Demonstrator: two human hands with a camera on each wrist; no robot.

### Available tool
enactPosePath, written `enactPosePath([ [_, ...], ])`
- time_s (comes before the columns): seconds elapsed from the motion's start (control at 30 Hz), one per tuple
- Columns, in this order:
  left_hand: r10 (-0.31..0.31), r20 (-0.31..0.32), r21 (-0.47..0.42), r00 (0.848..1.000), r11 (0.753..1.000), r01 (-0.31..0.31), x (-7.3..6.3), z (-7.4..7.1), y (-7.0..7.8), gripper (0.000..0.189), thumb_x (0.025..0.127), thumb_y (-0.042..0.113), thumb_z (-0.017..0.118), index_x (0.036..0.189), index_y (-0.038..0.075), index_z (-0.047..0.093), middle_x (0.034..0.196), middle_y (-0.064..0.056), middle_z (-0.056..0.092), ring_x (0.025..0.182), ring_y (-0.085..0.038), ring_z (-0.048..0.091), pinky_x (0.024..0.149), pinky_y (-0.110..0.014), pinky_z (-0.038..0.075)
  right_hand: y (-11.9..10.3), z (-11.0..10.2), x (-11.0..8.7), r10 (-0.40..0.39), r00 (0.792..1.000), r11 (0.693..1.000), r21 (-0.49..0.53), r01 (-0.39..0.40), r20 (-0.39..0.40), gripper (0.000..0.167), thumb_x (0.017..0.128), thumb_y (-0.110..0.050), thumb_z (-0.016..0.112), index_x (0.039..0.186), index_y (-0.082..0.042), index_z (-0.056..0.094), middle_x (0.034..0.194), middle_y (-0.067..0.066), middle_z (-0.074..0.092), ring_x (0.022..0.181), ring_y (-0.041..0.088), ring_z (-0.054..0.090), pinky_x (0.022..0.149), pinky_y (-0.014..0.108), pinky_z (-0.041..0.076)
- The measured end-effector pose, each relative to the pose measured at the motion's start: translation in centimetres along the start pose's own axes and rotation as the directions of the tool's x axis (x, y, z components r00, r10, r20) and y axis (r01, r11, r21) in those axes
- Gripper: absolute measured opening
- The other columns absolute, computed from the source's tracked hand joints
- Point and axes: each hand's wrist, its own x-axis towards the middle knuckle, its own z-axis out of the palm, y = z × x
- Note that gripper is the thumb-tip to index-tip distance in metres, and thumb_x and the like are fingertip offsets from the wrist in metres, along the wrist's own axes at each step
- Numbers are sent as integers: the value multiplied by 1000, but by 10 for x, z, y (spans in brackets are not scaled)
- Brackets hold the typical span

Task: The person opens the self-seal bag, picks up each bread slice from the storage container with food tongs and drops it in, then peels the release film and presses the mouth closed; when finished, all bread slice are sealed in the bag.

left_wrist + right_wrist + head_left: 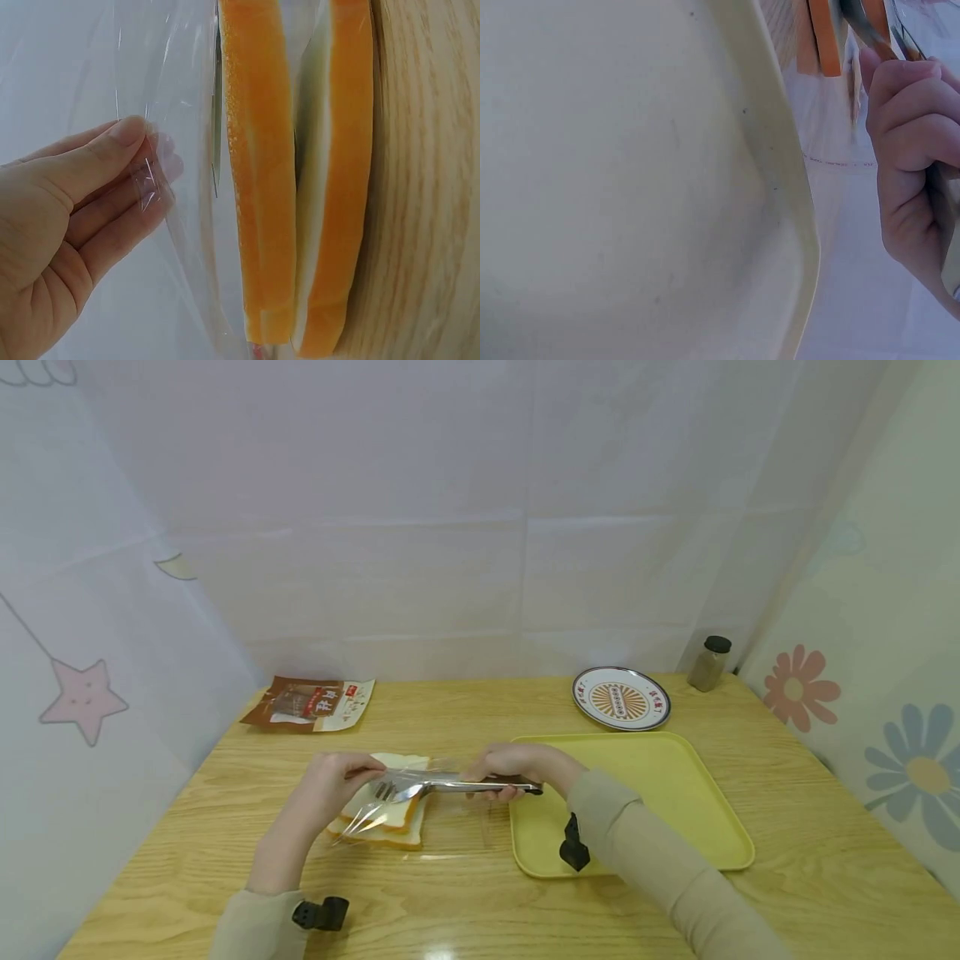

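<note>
Two white bread slices (392, 815) with orange-brown crusts (262, 187) lie one over the other inside a clear plastic bag (191, 202). My left hand (315, 802) pinches the film of the bag between thumb and fingers, beside the bread. Metal tongs (446, 787) reach in over the slices, with a slotted, fork-like end. In my right hand (517, 768) the tongs' handles are gripped, the fingers curled round them (915, 127). In the left wrist view a thin edge of metal shows next to the upper slice; whether the tongs pinch it I cannot tell.
A yellow tray (637, 818) lies to the right, its left rim close under my right hand. Behind it are a round patterned plate (621, 698) and a dark-capped jar (709, 663). At the back left lies a brown and white food packet (309, 703) on the wooden table (465, 910).
</note>
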Motion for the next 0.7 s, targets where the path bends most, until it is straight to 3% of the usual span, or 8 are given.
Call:
enactPosePath([
  [0.43,-28,-68,58,997,998,32,-2,-4,-2,8,81,3,70,88,4,75,85,-8,74,75,-21,70,64,-30,58,3,-16,-18,21,1000,998,-55,-22,-20,43,97,-31,48,103,9,62,56,2,48,37,6,32,35,19,29],
  [0.7,-45,-68,70,997,996,49,-2,-4,-1,9,82,4,70,89,5,75,86,-8,74,74,-21,70,64,-31,58,11,-22,-29,21,999,999,-45,-22,-25,45,97,-32,49,103,11,61,57,1,48,36,6,33,34,18,30],
])
